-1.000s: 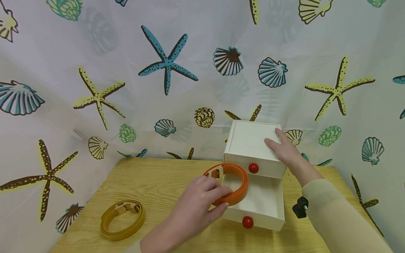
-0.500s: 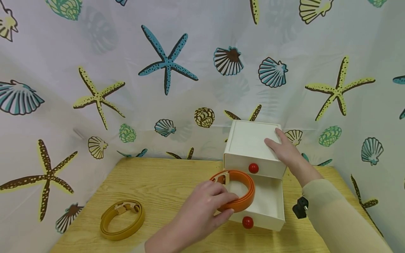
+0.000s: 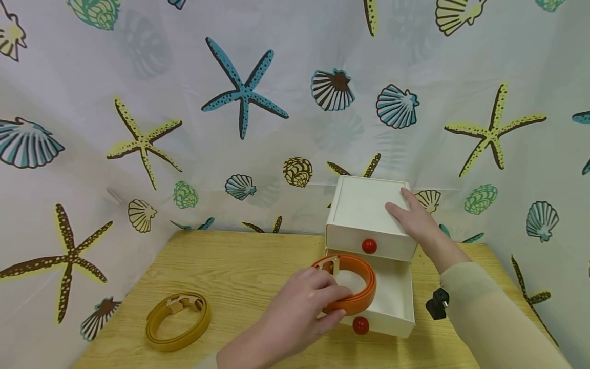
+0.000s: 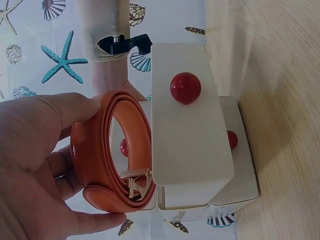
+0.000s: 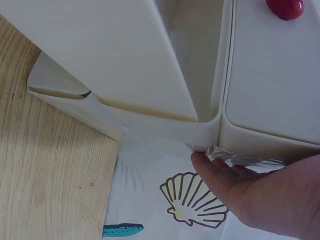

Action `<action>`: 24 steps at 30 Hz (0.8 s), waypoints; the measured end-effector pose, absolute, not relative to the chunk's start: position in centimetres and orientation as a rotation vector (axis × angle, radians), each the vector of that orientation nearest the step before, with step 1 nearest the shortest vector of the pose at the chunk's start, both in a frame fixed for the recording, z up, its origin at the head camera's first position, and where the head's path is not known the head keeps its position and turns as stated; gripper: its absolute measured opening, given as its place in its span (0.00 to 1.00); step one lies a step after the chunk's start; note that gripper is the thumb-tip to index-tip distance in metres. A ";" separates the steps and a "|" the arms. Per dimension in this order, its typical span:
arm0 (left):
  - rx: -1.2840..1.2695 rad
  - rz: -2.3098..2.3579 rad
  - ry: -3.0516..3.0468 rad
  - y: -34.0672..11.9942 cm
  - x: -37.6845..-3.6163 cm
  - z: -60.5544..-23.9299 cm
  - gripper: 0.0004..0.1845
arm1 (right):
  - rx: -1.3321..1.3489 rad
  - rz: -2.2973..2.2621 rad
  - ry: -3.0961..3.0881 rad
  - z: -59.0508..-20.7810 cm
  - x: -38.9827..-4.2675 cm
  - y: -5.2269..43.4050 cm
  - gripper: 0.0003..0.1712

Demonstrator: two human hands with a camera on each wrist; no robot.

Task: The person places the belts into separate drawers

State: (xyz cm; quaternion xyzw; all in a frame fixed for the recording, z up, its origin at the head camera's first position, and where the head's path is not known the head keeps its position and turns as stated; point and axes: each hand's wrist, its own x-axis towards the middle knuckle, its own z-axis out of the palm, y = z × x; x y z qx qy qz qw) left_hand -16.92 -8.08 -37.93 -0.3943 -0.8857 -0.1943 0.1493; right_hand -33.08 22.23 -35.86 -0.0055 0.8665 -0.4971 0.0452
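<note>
My left hand (image 3: 301,305) pinches a coiled orange belt (image 3: 357,304) between thumb and fingers. In the head view the coil overlaps the pulled-out drawer (image 3: 392,324) of a white drawer cabinet (image 3: 364,205). The left wrist view puts the belt's gold buckle (image 4: 140,182) close beside the front of that drawer, which is the middle of three. My right hand (image 3: 417,221) rests against the cabinet's right side and top edge, its fingers extended. From the right wrist view, the fingertips (image 5: 200,160) touch the cabinet's side.
Another coiled belt, mustard yellow (image 3: 193,333), lies on the wooden table (image 3: 230,266) at the left. Red round knobs (image 3: 369,246) stick out from the drawer fronts. A curtain (image 3: 295,128) printed with starfish and shells stands behind and at both sides.
My left hand has carried the orange belt to the right and slightly toward me, farther over the pulled-out drawer. The right hand and the cabinet have stayed put.
</note>
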 end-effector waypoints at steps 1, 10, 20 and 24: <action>-1.137 -0.560 -2.547 -8.0 -16.9 -38.0 0.11 | -0.018 -1.517 2.648 -35.8 -33.1 22.2 0.52; -1.145 -0.565 -2.564 -7.5 -17.0 -38.0 0.12 | -0.019 -1.517 2.654 -35.8 -32.9 22.1 0.52; -1.150 -0.567 -2.561 -7.1 -17.4 -38.3 0.13 | 0.010 -1.508 2.652 -35.8 -33.1 22.1 0.51; -1.156 -0.562 -2.568 -6.8 -17.6 -38.4 0.13 | 0.019 -1.509 2.653 -35.9 -33.2 22.1 0.51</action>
